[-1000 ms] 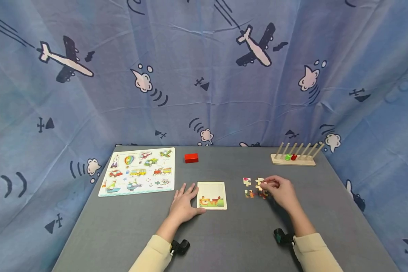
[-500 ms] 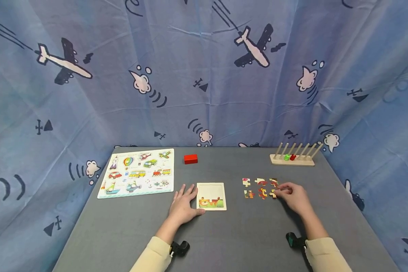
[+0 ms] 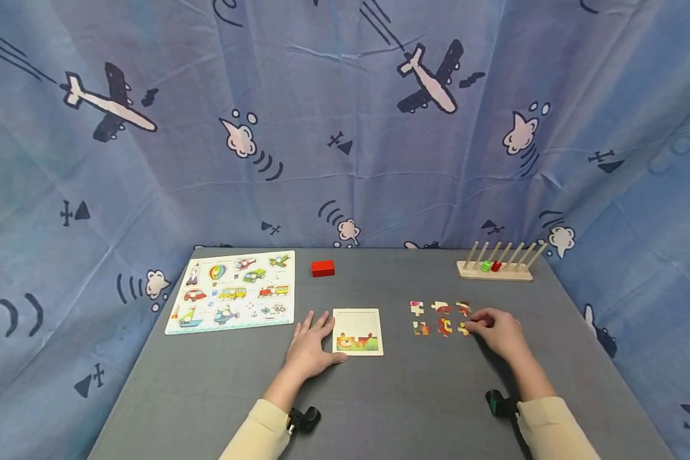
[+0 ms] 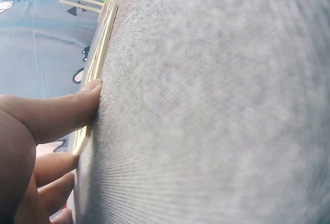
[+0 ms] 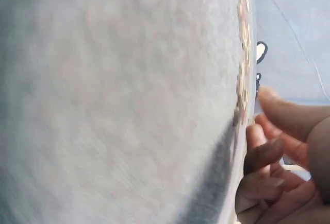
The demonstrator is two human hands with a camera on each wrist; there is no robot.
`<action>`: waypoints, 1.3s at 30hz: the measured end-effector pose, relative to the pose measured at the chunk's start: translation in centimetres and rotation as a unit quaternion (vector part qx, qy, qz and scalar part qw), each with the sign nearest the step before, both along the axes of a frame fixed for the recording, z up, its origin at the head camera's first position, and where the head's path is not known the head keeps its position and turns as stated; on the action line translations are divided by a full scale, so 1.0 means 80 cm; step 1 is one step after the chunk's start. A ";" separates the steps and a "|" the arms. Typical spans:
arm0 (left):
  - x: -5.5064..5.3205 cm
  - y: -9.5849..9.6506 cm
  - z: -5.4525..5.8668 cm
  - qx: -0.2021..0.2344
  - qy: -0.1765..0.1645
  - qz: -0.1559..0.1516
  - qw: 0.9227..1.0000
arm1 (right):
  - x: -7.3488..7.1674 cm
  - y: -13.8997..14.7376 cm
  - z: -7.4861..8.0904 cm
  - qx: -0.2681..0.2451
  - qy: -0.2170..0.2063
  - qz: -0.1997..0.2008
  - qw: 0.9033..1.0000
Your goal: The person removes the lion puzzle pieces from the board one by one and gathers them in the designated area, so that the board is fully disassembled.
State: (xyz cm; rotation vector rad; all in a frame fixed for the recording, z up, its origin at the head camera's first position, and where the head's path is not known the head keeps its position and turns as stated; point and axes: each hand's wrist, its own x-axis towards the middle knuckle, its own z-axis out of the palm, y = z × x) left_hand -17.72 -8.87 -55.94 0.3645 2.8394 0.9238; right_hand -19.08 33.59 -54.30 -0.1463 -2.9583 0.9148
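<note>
We count one square, pale wooden puzzle tray (image 3: 358, 321), flat on the grey counter (image 3: 391, 409), animal picture filling its lower part. Left hand (image 3: 310, 349): fingers spread, touching the tray's left edge, thumb at the near corner, gripping nothing. Six small, multicoloured jigsaw pieces (image 3: 444, 327): two rows of three, right of the tray. Right hand (image 3: 499, 332): fingers bent, at the lower-right piece (image 3: 462, 329); we cannot tell whether it pinches it. One red rectangular block (image 3: 323, 268), behind the tray.
</note>
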 end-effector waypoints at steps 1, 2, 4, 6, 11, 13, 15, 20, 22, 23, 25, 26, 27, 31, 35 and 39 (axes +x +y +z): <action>0.000 0.000 0.000 0.000 0.000 0.000 1.000 | 0.000 -0.001 0.002 0.000 0.004 0.001 1.000; 0.000 0.000 0.000 0.000 0.001 0.000 1.000 | 0.000 -0.002 0.006 0.001 0.007 0.003 1.000; 0.000 0.000 -0.001 0.001 0.001 0.001 1.000 | 0.000 -0.007 0.014 -0.006 0.009 0.005 1.000; -0.001 0.000 -0.001 -0.001 0.001 0.002 1.000 | 0.000 -0.015 0.022 -0.014 0.007 0.008 1.000; 0.000 0.000 -0.001 0.000 -0.001 0.002 1.000 | -0.002 -0.043 0.039 -0.033 0.025 0.019 0.999; 0.002 -0.001 -0.001 0.001 -0.001 0.002 1.000 | -0.003 -0.056 0.041 -0.044 0.036 0.027 0.998; 0.004 -0.001 -0.001 -0.002 -0.002 0.001 1.000 | -0.004 -0.068 0.041 -0.055 0.043 0.034 0.997; 0.004 0.001 0.000 -0.002 -0.003 -0.002 1.000 | -0.006 -0.098 0.041 -0.094 0.044 0.046 0.994; 0.003 0.001 0.000 0.000 -0.004 -0.001 1.000 | -0.008 -0.109 0.042 -0.108 0.043 0.051 0.992; 0.003 0.001 0.000 0.001 -0.004 -0.001 1.000 | -0.009 -0.114 0.042 -0.112 0.044 0.054 0.991; 0.002 0.001 0.000 0.000 -0.004 0.000 1.000 | -0.010 -0.124 0.041 -0.112 0.048 0.059 0.991; 0.002 0.001 0.000 -0.001 -0.003 0.000 1.000 | -0.011 -0.129 0.040 -0.113 0.049 0.061 0.991; 0.002 0.001 0.000 -0.001 -0.002 -0.001 1.000 | -0.011 -0.133 0.039 -0.112 0.050 0.063 0.991; 0.001 0.001 0.000 -0.006 0.003 -0.002 1.000 | -0.012 -0.152 0.035 -0.116 0.048 0.072 0.989; 0.001 0.001 0.000 -0.007 0.003 0.000 1.000 | -0.011 -0.171 0.031 -0.124 0.042 0.087 0.988; 0.001 0.000 0.001 -0.005 -0.001 0.002 1.000 | -0.010 -0.191 0.030 -0.129 0.030 0.096 0.987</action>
